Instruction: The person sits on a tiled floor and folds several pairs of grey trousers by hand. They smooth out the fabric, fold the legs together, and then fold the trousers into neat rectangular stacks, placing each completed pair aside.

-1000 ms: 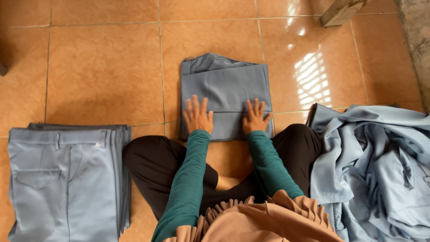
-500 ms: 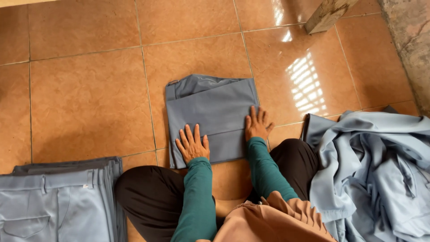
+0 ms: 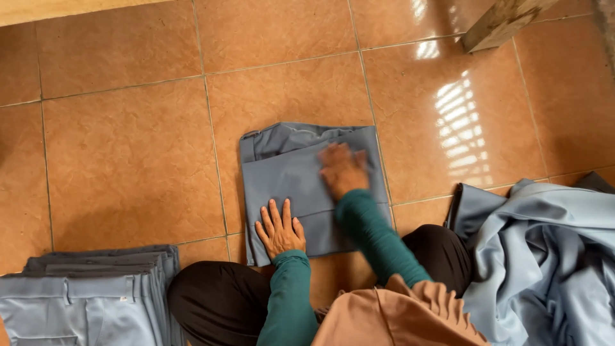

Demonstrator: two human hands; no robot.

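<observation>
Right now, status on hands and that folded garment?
Left hand flat on folded grey-blue garment, near edge. Right hand blurred, on its middle. Nothing on top.

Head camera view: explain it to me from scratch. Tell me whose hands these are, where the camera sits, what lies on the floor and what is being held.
There is no machine here. The camera sits on a person's head and looks down, so the two arms in green sleeves are that person's own.

The person sits on an orange tiled floor. In front of them lies a folded blue-grey garment. The left hand rests flat on its near edge, fingers spread. The right hand lies on top of the cloth further up; it is blurred, so it is in motion. Neither hand grips anything; both are open on the fabric.

At lower left is a neat stack of folded trousers in the same colour. At right lies a loose heap of light blue cloth, unfolded.
</observation>
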